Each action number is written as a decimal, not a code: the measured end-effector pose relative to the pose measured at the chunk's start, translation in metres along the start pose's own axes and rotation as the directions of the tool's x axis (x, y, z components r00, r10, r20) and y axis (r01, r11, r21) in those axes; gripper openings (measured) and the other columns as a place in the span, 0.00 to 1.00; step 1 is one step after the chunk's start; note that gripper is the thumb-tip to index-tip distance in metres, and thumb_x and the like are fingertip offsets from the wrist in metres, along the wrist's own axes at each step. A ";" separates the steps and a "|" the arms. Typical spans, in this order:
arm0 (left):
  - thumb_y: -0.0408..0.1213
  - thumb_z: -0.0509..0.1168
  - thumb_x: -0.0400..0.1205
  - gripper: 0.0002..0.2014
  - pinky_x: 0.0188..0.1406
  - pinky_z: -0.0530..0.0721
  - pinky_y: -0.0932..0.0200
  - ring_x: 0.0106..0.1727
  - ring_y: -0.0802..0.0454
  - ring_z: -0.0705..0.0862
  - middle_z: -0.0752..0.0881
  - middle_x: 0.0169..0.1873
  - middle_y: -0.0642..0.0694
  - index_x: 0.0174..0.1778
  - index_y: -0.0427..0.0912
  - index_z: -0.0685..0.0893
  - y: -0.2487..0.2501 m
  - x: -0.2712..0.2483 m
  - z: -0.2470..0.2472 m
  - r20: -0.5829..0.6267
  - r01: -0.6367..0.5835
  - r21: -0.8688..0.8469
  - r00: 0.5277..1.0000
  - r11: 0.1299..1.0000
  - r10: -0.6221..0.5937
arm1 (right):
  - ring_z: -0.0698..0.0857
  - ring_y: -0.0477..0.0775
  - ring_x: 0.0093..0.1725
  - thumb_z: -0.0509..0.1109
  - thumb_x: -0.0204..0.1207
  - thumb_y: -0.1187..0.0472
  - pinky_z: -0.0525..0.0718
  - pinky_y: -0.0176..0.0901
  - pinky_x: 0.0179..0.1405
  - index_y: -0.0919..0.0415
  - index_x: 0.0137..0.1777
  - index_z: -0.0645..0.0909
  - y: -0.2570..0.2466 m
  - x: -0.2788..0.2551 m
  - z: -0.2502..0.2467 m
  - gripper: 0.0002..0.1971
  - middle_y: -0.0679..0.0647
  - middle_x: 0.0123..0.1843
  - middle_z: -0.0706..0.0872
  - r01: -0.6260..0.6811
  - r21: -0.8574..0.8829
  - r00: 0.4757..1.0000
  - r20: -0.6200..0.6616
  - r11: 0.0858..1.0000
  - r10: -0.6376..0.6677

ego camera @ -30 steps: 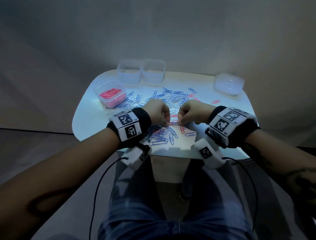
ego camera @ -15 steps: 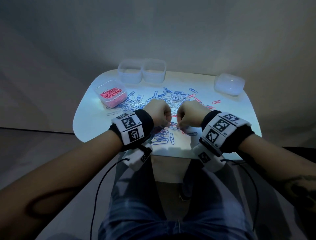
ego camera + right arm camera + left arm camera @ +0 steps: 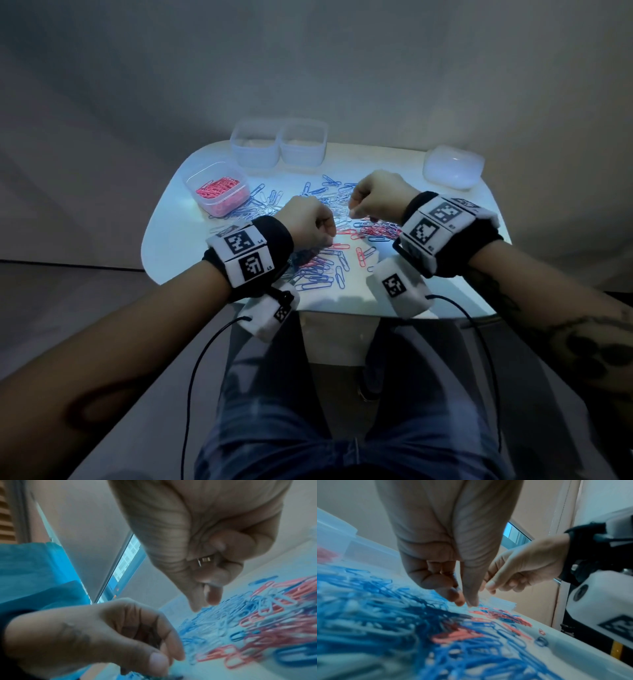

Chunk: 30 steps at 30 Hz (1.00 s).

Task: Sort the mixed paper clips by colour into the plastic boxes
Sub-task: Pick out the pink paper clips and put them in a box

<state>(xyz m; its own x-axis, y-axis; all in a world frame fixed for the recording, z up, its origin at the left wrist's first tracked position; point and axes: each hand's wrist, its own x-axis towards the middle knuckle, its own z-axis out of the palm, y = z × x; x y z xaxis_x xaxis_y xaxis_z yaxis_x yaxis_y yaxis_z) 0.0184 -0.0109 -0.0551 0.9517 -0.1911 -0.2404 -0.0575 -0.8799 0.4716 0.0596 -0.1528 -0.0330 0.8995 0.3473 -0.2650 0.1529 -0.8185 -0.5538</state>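
Observation:
Blue and pink paper clips lie mixed over the white table. A clear box of pink clips stands at the left, with two empty clear boxes behind it. My left hand is curled, thumb and forefinger tips together on the table at the edge of some pink clips; blur hides whether a clip is between them. My right hand hovers curled just above the pile, its thumb and forefinger close, with nothing seen between them.
A frosted plastic lid or box sits at the table's back right corner. The near table edge lies just under my wrists, with my legs below it. Cables hang from both wrist cameras.
My right hand has drawn away from the left one, rising and moving farther back over the pile. My left hand has stayed low at nearly the same spot.

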 end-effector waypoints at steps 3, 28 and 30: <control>0.34 0.74 0.74 0.09 0.34 0.70 0.74 0.38 0.54 0.78 0.81 0.34 0.49 0.49 0.37 0.88 -0.002 -0.001 -0.002 -0.010 -0.001 0.025 1.000 1.000 0.002 | 0.78 0.51 0.41 0.76 0.69 0.66 0.76 0.39 0.42 0.60 0.45 0.85 0.007 -0.003 0.004 0.06 0.49 0.34 0.79 0.054 -0.125 0.998 -0.020 0.991 -0.057; 0.28 0.70 0.76 0.08 0.36 0.76 0.68 0.35 0.56 0.78 0.83 0.39 0.45 0.50 0.40 0.86 -0.024 -0.014 -0.008 -0.250 0.056 -0.350 0.956 0.935 -0.151 | 0.74 0.46 0.27 0.71 0.72 0.71 0.68 0.25 0.16 0.60 0.45 0.81 0.025 -0.017 -0.007 0.06 0.53 0.31 0.79 0.020 0.256 0.999 0.020 0.966 -0.026; 0.30 0.72 0.75 0.14 0.46 0.73 0.65 0.41 0.53 0.76 0.81 0.47 0.46 0.56 0.39 0.86 -0.023 -0.013 -0.009 -0.282 0.065 -0.098 0.955 0.993 -0.090 | 0.75 0.47 0.29 0.69 0.73 0.72 0.70 0.23 0.19 0.61 0.42 0.81 0.022 -0.015 -0.004 0.06 0.51 0.32 0.79 0.033 0.168 0.999 -0.014 0.985 -0.031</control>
<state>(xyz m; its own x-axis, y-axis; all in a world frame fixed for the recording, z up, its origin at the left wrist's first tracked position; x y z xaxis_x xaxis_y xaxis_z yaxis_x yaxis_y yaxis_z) 0.0097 0.0157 -0.0552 0.9993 0.0191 -0.0331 0.0339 -0.8434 0.5363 0.0514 -0.1779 -0.0380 0.8998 0.3663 -0.2369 0.1114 -0.7180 -0.6871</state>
